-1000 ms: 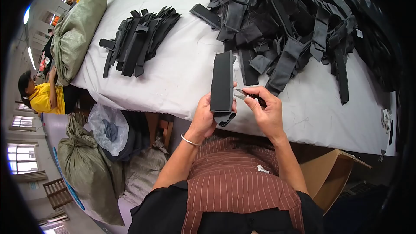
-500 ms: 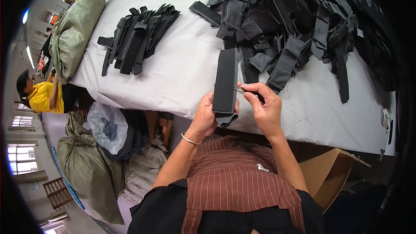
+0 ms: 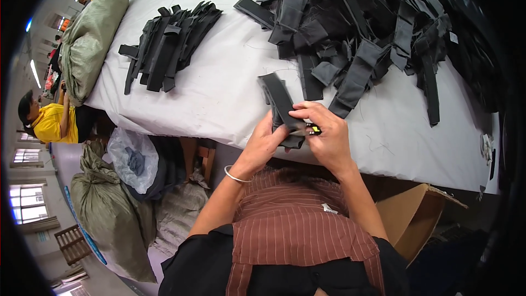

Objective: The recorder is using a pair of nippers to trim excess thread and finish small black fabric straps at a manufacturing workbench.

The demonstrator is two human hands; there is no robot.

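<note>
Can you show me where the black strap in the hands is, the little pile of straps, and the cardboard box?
black strap (image 3: 276,96): head view, on its flat upper part.
little pile of straps (image 3: 167,44): head view, middle of the pile.
cardboard box (image 3: 411,219): head view, its brown side wall.

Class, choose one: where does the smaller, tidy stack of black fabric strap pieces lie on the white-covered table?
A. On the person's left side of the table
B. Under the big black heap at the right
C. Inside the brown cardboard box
A: the smaller stack of black fabric strap pieces lies alone on the white-covered table, left of the hands.
</note>
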